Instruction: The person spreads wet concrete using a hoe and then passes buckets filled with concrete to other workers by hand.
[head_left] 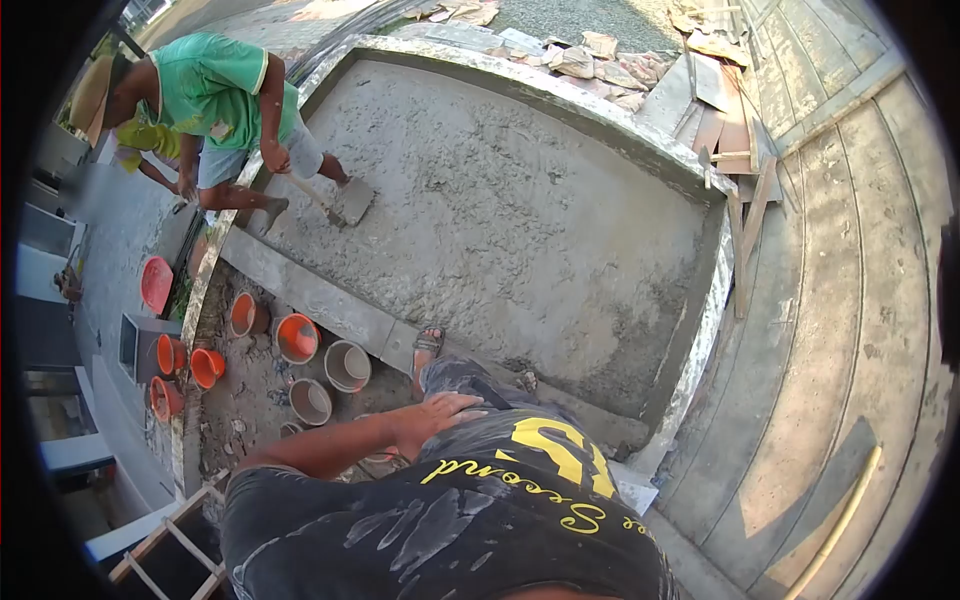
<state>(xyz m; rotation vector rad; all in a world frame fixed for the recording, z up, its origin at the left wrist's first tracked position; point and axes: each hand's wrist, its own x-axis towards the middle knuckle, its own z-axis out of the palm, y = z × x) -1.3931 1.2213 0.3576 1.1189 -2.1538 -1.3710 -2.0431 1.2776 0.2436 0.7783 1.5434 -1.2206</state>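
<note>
My left hand (440, 415) lies against the front of my black shirt (440, 520) near the waist, its fingers stretched out and holding nothing. The shirt is smeared with grey and carries yellow lettering. My right hand is out of view. Below my waist, my sandalled foot (428, 342) is at the near edge of a walled bed of wet concrete (480, 200). The concrete is rough and lumpy in the middle and smoother toward the right end.
A co-worker in a green shirt (215, 85) grips a hoe (350, 202) whose blade touches the concrete. Orange buckets (298, 338) and grey buckets (347, 366) stand at left. Boards (755, 215) lean by the right corner; a yellow pole (840, 520) lies lower right.
</note>
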